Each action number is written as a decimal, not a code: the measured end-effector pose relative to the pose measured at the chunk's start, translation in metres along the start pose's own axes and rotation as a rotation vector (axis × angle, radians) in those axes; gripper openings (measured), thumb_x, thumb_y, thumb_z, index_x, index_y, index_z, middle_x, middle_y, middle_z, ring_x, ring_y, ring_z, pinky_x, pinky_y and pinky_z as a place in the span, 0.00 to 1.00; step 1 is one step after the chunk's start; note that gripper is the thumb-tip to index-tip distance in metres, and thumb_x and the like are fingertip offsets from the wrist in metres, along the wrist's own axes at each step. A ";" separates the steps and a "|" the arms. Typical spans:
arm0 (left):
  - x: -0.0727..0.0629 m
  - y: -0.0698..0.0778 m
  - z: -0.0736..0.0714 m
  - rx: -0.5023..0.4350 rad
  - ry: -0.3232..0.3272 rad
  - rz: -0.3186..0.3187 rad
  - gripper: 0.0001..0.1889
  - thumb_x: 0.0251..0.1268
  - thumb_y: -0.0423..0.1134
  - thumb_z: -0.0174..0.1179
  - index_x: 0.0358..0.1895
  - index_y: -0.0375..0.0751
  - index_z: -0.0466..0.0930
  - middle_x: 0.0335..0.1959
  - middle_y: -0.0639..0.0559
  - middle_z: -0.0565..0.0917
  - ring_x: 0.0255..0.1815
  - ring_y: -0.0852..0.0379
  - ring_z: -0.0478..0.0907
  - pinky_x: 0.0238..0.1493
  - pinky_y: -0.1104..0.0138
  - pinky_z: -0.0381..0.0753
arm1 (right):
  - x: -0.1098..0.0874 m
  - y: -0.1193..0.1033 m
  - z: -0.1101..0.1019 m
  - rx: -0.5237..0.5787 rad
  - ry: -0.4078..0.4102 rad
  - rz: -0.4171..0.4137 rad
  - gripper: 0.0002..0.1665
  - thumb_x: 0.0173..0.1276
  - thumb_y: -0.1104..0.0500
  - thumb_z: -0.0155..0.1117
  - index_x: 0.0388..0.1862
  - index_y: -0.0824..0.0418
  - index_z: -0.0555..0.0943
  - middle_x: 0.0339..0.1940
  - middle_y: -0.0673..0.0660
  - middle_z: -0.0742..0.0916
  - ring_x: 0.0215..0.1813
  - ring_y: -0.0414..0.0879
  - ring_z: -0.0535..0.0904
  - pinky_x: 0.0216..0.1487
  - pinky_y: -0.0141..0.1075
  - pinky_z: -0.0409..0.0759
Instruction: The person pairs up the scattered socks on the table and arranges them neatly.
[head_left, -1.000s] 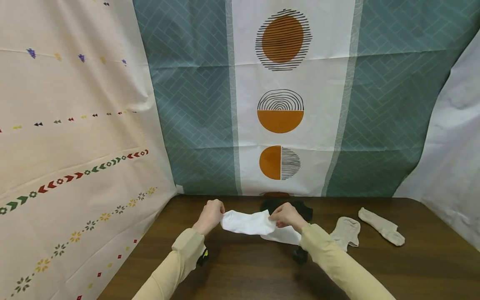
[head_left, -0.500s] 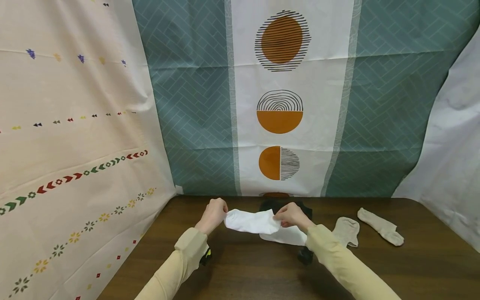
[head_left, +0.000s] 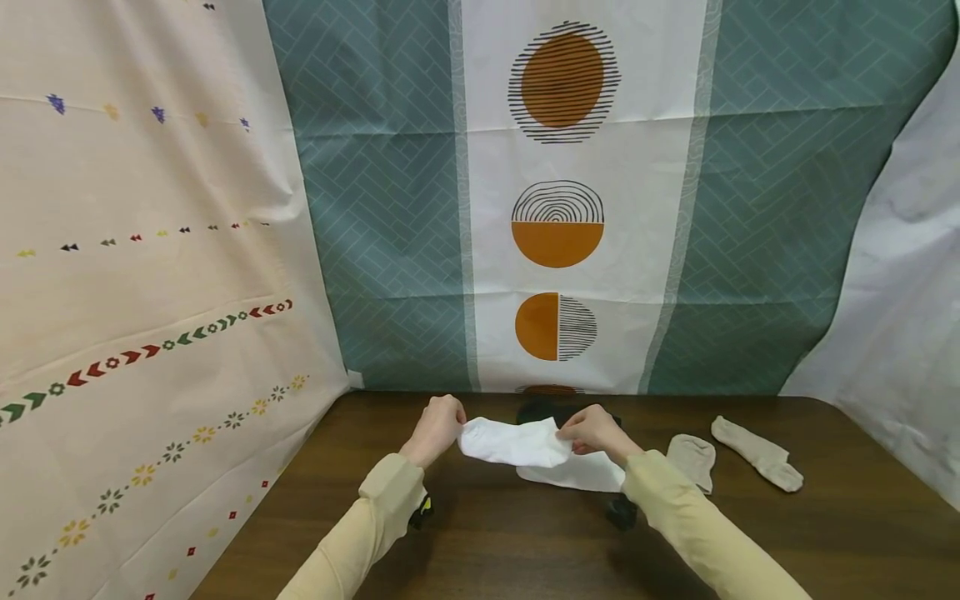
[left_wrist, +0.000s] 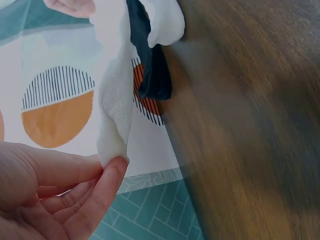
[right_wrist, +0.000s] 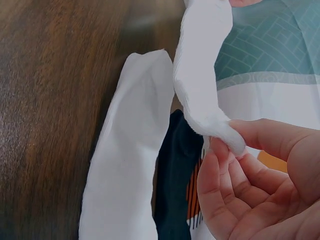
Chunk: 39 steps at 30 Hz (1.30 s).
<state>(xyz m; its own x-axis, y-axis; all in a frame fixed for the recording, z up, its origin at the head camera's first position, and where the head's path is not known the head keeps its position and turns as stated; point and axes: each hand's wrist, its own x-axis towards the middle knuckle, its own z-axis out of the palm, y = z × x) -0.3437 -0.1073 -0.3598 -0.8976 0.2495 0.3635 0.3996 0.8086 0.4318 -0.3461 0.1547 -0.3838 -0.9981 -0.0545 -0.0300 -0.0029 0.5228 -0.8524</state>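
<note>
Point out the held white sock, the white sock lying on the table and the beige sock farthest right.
Held white sock (head_left: 515, 442): head view, middle of its side.
Lying white sock (right_wrist: 127, 145): right wrist view, middle of its visible length.
Beige sock (head_left: 756, 453): head view, mid-length.

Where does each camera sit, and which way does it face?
Head: worn on the head, facing forward and down at the table; sleeves, left hand and right hand show.
Left wrist: on that wrist, looking along the held sock; the left hand pinches one end, part of right hand shows.
Right wrist: on that wrist, looking at the sock's other end, pinched by the right hand; a sliver of left hand shows.
Both wrist views share the held sock and dark cloth.
</note>
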 end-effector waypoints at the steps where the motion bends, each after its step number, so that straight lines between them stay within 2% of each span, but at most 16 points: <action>1: 0.000 0.001 0.000 -0.003 0.001 0.005 0.10 0.47 0.20 0.56 0.17 0.36 0.76 0.16 0.53 0.72 0.16 0.57 0.65 0.17 0.68 0.66 | 0.000 0.001 -0.001 0.005 0.000 -0.001 0.08 0.53 0.65 0.67 0.30 0.70 0.83 0.23 0.56 0.80 0.20 0.44 0.75 0.26 0.36 0.78; 11: 0.004 0.008 0.006 -0.012 -0.002 0.035 0.09 0.47 0.20 0.55 0.18 0.33 0.77 0.15 0.53 0.71 0.15 0.57 0.64 0.16 0.69 0.64 | -0.002 0.004 -0.010 0.000 0.008 -0.007 0.08 0.54 0.64 0.67 0.30 0.70 0.83 0.22 0.55 0.80 0.19 0.44 0.74 0.26 0.36 0.77; 17: 0.007 0.014 0.009 0.002 -0.013 0.016 0.10 0.48 0.20 0.55 0.16 0.37 0.76 0.15 0.53 0.71 0.15 0.57 0.64 0.16 0.69 0.64 | -0.003 0.008 -0.016 0.012 0.015 -0.002 0.07 0.54 0.66 0.67 0.31 0.70 0.83 0.23 0.55 0.81 0.20 0.44 0.74 0.26 0.36 0.77; 23: 0.009 0.020 0.015 0.009 -0.011 0.018 0.08 0.48 0.21 0.57 0.18 0.36 0.78 0.17 0.53 0.73 0.16 0.57 0.66 0.17 0.68 0.67 | -0.007 0.011 -0.023 0.035 0.013 0.020 0.07 0.54 0.67 0.66 0.32 0.71 0.82 0.24 0.56 0.80 0.20 0.44 0.73 0.28 0.37 0.77; 35: 0.008 0.026 0.030 -0.039 -0.026 0.021 0.07 0.47 0.21 0.60 0.20 0.35 0.78 0.17 0.53 0.73 0.18 0.57 0.66 0.20 0.67 0.68 | -0.008 0.024 -0.036 -0.024 0.017 0.058 0.09 0.55 0.64 0.67 0.32 0.70 0.82 0.24 0.56 0.79 0.22 0.44 0.74 0.27 0.36 0.77; 39: 0.008 0.029 0.032 -0.045 -0.018 0.049 0.06 0.46 0.21 0.60 0.20 0.35 0.78 0.18 0.52 0.74 0.18 0.57 0.67 0.20 0.68 0.68 | -0.011 0.026 -0.040 -0.028 0.018 0.063 0.09 0.54 0.64 0.67 0.32 0.70 0.82 0.23 0.55 0.78 0.20 0.43 0.73 0.25 0.34 0.76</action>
<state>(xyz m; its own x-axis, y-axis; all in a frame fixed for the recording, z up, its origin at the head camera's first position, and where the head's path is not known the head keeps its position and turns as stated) -0.3457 -0.0648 -0.3711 -0.8799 0.2978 0.3704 0.4506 0.7704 0.4510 -0.3372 0.2036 -0.3849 -0.9973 -0.0052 -0.0731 0.0583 0.5483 -0.8343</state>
